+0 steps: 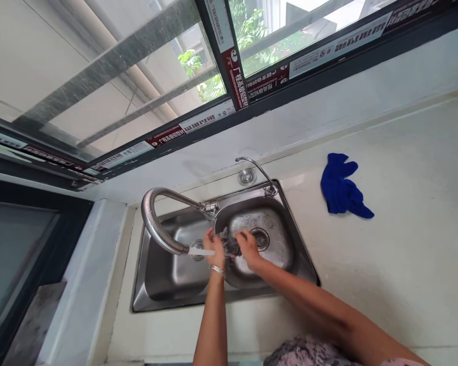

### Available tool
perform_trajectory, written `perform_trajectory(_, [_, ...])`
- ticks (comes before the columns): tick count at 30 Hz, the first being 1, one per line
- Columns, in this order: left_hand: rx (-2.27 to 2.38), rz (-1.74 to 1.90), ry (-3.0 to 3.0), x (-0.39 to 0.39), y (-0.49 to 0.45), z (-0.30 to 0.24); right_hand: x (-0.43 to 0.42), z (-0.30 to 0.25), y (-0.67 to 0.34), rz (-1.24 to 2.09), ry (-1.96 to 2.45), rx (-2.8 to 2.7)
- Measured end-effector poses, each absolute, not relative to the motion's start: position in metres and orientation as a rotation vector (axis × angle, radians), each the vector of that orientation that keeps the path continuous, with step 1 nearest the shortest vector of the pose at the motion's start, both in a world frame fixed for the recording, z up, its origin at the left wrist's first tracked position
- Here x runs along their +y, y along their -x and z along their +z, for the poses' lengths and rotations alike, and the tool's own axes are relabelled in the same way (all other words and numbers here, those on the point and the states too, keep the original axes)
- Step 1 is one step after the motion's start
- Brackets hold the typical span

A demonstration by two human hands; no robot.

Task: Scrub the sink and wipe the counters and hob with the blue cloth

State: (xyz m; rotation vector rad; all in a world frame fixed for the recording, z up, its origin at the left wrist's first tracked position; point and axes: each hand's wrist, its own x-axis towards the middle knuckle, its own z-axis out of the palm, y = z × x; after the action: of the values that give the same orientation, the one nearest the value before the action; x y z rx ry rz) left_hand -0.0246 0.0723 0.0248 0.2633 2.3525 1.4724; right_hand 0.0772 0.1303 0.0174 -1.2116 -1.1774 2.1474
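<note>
Both of my hands are over the steel double sink, gripping a dark wet cloth between them. My left hand holds its left end, with a bracelet on the wrist. My right hand holds the right end, above the right basin and near its drain. A curved steel faucet arches over the sink and a stream of water runs from its spout onto the cloth and my left hand.
A blue cloth lies on the white counter to the right of the sink. A thin second tap stands behind the right basin. A window with a dark frame runs along the wall behind.
</note>
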Motion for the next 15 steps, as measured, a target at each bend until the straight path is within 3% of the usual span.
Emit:
perform_trajectory(2, [2.532,1.215,-0.667,0.066,0.02,0.037,0.148,0.01,-0.069,2.284,1.312,-0.936])
perform_trajectory(5, [2.705,0.499,-1.3,0.051,0.021,0.045,0.153,0.007,-0.064,2.68,1.139,-0.575])
perform_trajectory(8, [2.803,0.171,-1.376,0.033,0.029,0.047,0.136,0.009,-0.063,2.943,0.958,-0.281])
perform_trajectory(12, [2.785,0.353,-1.241,0.009,0.04,0.052,0.111,0.017,-0.053,3.008,0.864,-0.329])
perform_trajectory(15, [2.601,0.924,-0.788,-0.009,0.046,0.054,0.094,0.026,-0.037,2.908,0.812,-0.558])
